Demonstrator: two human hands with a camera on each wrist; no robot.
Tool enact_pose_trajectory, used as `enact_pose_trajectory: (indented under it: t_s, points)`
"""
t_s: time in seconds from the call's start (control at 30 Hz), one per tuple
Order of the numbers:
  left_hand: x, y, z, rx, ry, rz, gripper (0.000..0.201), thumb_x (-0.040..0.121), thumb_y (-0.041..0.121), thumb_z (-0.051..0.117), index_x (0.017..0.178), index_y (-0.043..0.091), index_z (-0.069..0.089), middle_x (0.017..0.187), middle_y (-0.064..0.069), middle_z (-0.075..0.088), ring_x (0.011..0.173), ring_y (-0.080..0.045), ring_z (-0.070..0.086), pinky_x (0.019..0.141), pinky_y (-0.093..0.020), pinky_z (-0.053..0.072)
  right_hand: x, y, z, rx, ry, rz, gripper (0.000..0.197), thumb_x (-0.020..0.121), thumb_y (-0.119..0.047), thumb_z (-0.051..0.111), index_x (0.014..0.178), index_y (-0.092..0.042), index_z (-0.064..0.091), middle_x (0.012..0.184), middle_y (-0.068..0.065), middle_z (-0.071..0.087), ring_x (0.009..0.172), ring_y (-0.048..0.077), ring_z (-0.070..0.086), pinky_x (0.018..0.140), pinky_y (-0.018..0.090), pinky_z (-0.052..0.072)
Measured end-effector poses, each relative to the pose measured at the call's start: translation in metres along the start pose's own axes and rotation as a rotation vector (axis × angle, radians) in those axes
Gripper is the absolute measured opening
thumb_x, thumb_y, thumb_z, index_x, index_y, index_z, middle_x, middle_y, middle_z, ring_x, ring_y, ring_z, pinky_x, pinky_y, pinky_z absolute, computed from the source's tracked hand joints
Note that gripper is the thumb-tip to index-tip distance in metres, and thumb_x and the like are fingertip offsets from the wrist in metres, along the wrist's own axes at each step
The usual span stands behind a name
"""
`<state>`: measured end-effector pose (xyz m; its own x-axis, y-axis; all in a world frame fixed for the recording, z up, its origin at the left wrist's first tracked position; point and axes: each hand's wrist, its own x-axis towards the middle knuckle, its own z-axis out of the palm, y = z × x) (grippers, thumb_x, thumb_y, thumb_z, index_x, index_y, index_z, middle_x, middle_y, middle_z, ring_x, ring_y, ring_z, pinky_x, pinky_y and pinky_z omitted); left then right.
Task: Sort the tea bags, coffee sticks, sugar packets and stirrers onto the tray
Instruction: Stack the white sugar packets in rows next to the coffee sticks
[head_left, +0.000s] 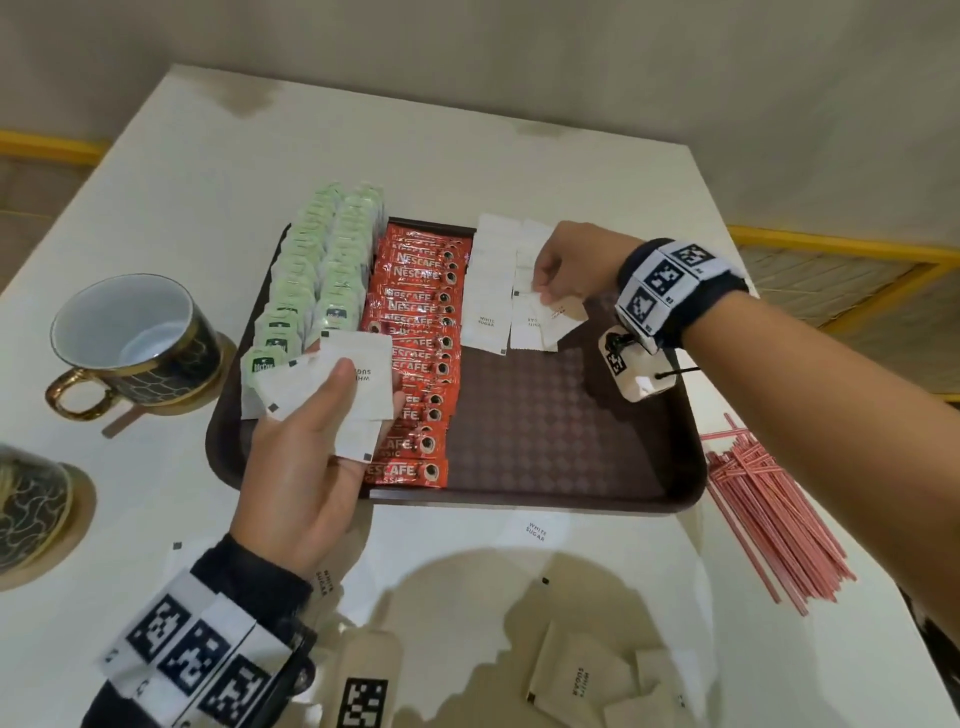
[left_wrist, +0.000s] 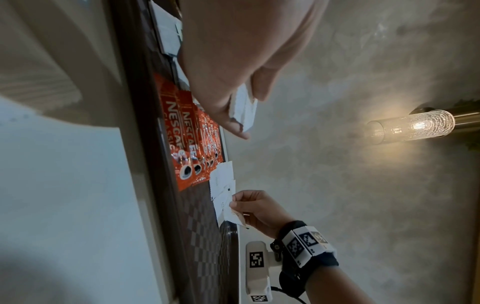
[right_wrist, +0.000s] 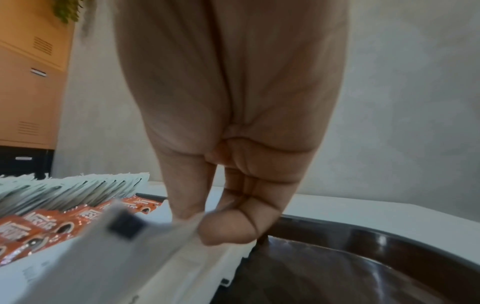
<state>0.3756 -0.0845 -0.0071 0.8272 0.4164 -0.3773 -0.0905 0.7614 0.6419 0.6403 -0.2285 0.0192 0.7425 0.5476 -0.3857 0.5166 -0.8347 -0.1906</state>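
White paper sugar packets (head_left: 332, 387) are fanned in the left hand (head_left: 306, 467), thumb clamped over them, above the dark brown checker-textured plastic tray (head_left: 561, 415). Right hand (head_left: 566, 270) pinches one flat white packet (head_left: 558, 317) onto the row beside glossy red coffee sticks (head_left: 415, 332) and pale green tea bags (head_left: 317, 270). Thin pink stirrers (head_left: 769, 514) lie on the white counter (head_left: 197, 182).

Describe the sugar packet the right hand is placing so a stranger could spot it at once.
Start at the dark brown plastic tray, right of the red coffee sticks. In the white sugar packet row, the rightmost white paper packet is the only one lying askew, pinched by the right hand.
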Motion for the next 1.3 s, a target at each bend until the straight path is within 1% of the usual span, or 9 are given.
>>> enact_pose_trajectory:
  t_s: [0.17,0.33,0.57,0.73,0.83,0.93,1.07,1.13,1.3]
  points:
    - [0.001,-0.001,-0.002,-0.004,0.018,-0.005,0.039,0.097,0.014,0.052,0.136,0.016,0.053,0.121,-0.006,0.069,0.107,-0.020,0.068,0.067,-0.025,0.058,0.002,0.005,0.001,0.059,0.013,0.012,0.017,0.080,-0.012,0.076,0.097,-0.015,0.072,0.086,-0.002,0.062,0.071,0.013,0.055,0.055,0.021,0.040]
    - [-0.001,0.000,-0.004,0.001,0.002,-0.025,0.040,0.097,0.014,0.053,0.137,0.017,0.052,0.122,-0.007,0.069,0.110,-0.021,0.067,0.067,-0.025,0.058,-0.005,0.013,-0.008,0.201,0.020,0.024,0.015,0.078,-0.010,0.078,0.092,-0.012,0.073,0.079,0.002,0.064,0.069,0.018,0.061,0.064,0.027,0.052]
    - [-0.003,0.001,-0.004,-0.009,0.000,-0.013,0.041,0.096,0.013,0.054,0.137,0.018,0.052,0.123,-0.007,0.069,0.110,-0.022,0.067,0.067,-0.026,0.058,-0.018,0.008,0.000,0.228,-0.052,-0.030,0.004,0.082,-0.004,0.073,0.086,-0.005,0.074,0.075,0.003,0.068,0.071,0.016,0.064,0.063,0.026,0.056]
    - [-0.007,0.007,-0.005,-0.010,-0.009,-0.036,0.039,0.096,0.012,0.053,0.134,0.019,0.053,0.118,-0.006,0.071,0.106,-0.021,0.069,0.069,-0.029,0.060,-0.038,0.026,-0.013,0.522,0.053,0.050,0.007,0.088,-0.002,0.065,0.082,-0.004,0.068,0.075,0.009,0.064,0.064,0.017,0.059,0.052,0.019,0.052]
    - [-0.004,0.007,0.003,0.060,-0.003,-0.080,0.033,0.094,0.011,0.056,0.127,0.019,0.057,0.112,-0.006,0.073,0.099,-0.021,0.071,0.069,-0.031,0.061,-0.064,0.007,-0.015,0.773,-0.040,-0.064,0.003,0.087,-0.003,0.067,0.087,-0.005,0.069,0.067,-0.001,0.063,0.057,0.009,0.057,0.053,0.019,0.050]
    - [0.000,0.002,0.021,0.140,-0.060,-0.149,0.026,0.095,0.012,0.056,0.121,0.014,0.060,0.108,-0.008,0.074,0.093,-0.020,0.073,0.071,-0.033,0.062,-0.088,-0.036,-0.008,0.768,-0.044,-0.256,0.005,0.084,-0.004,0.071,0.088,-0.002,0.071,0.062,-0.008,0.064,0.052,0.002,0.054,0.051,0.017,0.045]
    - [0.000,0.000,0.041,0.201,-0.237,-0.272,0.034,0.093,0.028,0.053,0.122,0.011,0.060,0.110,-0.011,0.073,0.097,-0.022,0.072,0.075,-0.035,0.061,-0.095,-0.071,0.007,0.751,-0.032,-0.361,0.007,0.083,-0.002,0.073,0.088,0.002,0.072,0.076,0.017,0.065,0.057,0.009,0.057,0.053,0.021,0.051]
    - [0.000,-0.003,0.042,0.261,-0.271,-0.252,0.030,0.091,0.021,0.057,0.120,0.013,0.062,0.112,-0.009,0.073,0.101,-0.022,0.071,0.078,-0.035,0.060,-0.094,-0.072,0.009,0.769,-0.016,-0.348,0.004,0.083,-0.001,0.071,0.086,0.000,0.072,0.085,0.024,0.064,0.061,0.010,0.059,0.058,0.025,0.056]
    - [0.006,-0.006,0.036,0.336,-0.211,-0.155,0.038,0.087,0.000,0.061,0.123,0.012,0.060,0.114,-0.007,0.072,0.100,-0.023,0.071,0.075,-0.033,0.060,-0.067,-0.034,-0.003,0.785,0.216,-0.139,0.006,0.089,-0.007,0.065,0.092,-0.004,0.070,0.077,0.000,0.065,0.074,0.015,0.062,0.059,0.027,0.056]
